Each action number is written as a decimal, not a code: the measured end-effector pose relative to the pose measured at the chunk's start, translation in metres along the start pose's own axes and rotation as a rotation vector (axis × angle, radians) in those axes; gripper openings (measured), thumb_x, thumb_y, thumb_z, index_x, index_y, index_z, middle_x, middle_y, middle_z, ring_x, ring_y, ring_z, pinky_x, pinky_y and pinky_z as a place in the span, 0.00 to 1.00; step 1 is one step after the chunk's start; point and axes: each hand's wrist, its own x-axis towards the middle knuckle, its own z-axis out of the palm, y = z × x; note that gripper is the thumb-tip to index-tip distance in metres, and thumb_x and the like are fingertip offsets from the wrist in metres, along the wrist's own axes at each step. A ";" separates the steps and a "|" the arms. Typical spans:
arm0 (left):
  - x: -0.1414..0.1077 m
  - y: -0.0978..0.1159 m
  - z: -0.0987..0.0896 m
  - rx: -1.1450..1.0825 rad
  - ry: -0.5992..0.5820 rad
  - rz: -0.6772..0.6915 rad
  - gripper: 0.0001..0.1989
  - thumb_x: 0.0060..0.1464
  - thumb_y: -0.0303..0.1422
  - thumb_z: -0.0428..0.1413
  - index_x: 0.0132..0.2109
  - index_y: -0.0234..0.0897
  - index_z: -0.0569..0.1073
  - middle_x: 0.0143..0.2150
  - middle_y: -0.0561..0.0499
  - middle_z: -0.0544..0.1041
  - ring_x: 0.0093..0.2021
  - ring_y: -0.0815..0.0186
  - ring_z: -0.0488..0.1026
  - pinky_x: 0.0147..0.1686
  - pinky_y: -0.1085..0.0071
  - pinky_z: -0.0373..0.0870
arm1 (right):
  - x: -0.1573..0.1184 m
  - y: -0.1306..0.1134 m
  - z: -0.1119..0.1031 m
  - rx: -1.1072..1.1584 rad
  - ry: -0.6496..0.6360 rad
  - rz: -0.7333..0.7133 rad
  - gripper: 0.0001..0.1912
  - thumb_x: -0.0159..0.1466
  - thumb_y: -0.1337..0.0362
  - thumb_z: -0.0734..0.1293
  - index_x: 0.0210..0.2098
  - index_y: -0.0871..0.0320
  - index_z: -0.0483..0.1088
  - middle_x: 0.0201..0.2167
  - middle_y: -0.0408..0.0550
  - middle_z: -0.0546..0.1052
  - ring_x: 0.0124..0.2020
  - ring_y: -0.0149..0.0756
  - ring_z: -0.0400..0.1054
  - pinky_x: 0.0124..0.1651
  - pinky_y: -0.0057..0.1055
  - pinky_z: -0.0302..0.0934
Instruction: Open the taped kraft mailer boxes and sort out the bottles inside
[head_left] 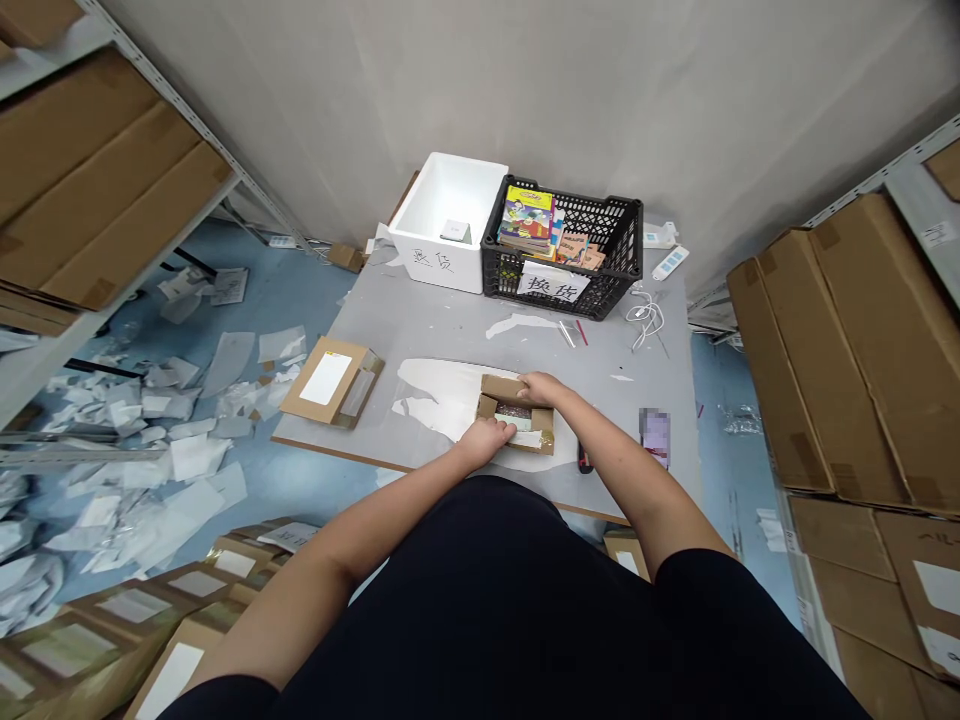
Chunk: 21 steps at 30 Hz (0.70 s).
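A small cardboard box (546, 437) with its flaps raised sits at the front of the table. Inside it lies a pale item (514, 421) partly covered by what looks like bubble wrap. My left hand (486, 443) grips the box's near left side, thumb towards the opening. At the far right edge, my right hand (541, 388) has its fingers curled over a flap; some fingertips are hidden. To the right of the box rests a dark object with red on it (584, 458), possibly a cutter.
A labelled carton (321, 385) stands at the table's left. Behind are a white foam bin (439, 262) and a black crate (616, 262) with books. A phone (655, 438) and white cable (646, 318) lie right. Loaded shelves flank the table; paper scraps litter the left floor.
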 end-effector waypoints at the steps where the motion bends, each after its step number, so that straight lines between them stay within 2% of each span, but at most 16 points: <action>1: -0.002 0.001 0.001 0.009 0.011 0.007 0.08 0.61 0.25 0.48 0.46 0.36 0.66 0.41 0.44 0.75 0.42 0.59 0.72 0.40 0.64 0.66 | 0.000 0.000 0.000 0.000 -0.001 -0.002 0.16 0.62 0.56 0.66 0.49 0.52 0.73 0.45 0.48 0.79 0.44 0.41 0.71 0.35 0.27 0.56; 5: -0.007 0.005 0.003 0.017 0.029 0.007 0.08 0.61 0.23 0.47 0.46 0.36 0.66 0.40 0.44 0.75 0.42 0.59 0.72 0.40 0.64 0.66 | 0.002 0.002 0.002 -0.001 -0.005 0.000 0.18 0.62 0.55 0.66 0.50 0.51 0.72 0.46 0.47 0.78 0.44 0.41 0.71 0.36 0.27 0.56; 7: -0.002 0.008 -0.001 0.015 0.014 -0.033 0.07 0.61 0.27 0.51 0.46 0.34 0.66 0.41 0.42 0.75 0.42 0.57 0.73 0.41 0.62 0.66 | 0.003 0.002 0.004 -0.006 -0.007 0.006 0.17 0.62 0.54 0.66 0.49 0.51 0.72 0.46 0.47 0.78 0.44 0.41 0.71 0.36 0.27 0.56; 10: 0.017 0.014 -0.010 -0.008 -0.036 -0.079 0.19 0.53 0.36 0.61 0.46 0.30 0.67 0.43 0.38 0.74 0.45 0.52 0.72 0.44 0.59 0.66 | 0.002 0.001 0.005 -0.017 -0.007 0.015 0.16 0.63 0.55 0.65 0.48 0.51 0.73 0.45 0.48 0.78 0.43 0.41 0.71 0.35 0.27 0.56; 12: 0.032 0.017 -0.016 -0.040 -0.072 -0.065 0.24 0.49 0.39 0.65 0.47 0.29 0.66 0.44 0.37 0.74 0.46 0.51 0.72 0.44 0.59 0.66 | 0.001 0.000 0.004 -0.024 -0.004 0.018 0.15 0.62 0.55 0.66 0.47 0.51 0.73 0.46 0.48 0.78 0.43 0.41 0.71 0.35 0.27 0.56; 16: 0.043 0.023 -0.017 -0.068 -0.095 -0.010 0.18 0.54 0.35 0.61 0.48 0.32 0.66 0.45 0.40 0.74 0.44 0.56 0.73 0.42 0.63 0.68 | 0.000 -0.001 0.003 -0.034 0.009 0.033 0.16 0.63 0.56 0.65 0.49 0.52 0.72 0.47 0.49 0.78 0.44 0.41 0.71 0.36 0.28 0.57; 19: 0.034 0.027 -0.010 -0.051 -0.055 0.050 0.10 0.60 0.30 0.53 0.48 0.34 0.66 0.44 0.42 0.74 0.45 0.57 0.72 0.42 0.63 0.68 | 0.001 -0.001 0.002 -0.030 0.018 0.035 0.16 0.63 0.56 0.65 0.50 0.51 0.71 0.48 0.49 0.77 0.46 0.42 0.71 0.37 0.28 0.57; 21: 0.027 0.028 -0.005 -0.030 -0.019 0.082 0.09 0.61 0.26 0.48 0.48 0.34 0.67 0.44 0.42 0.74 0.45 0.57 0.72 0.42 0.62 0.67 | 0.003 -0.001 0.002 -0.025 0.019 0.030 0.16 0.63 0.56 0.65 0.50 0.51 0.71 0.49 0.49 0.77 0.46 0.42 0.71 0.37 0.28 0.57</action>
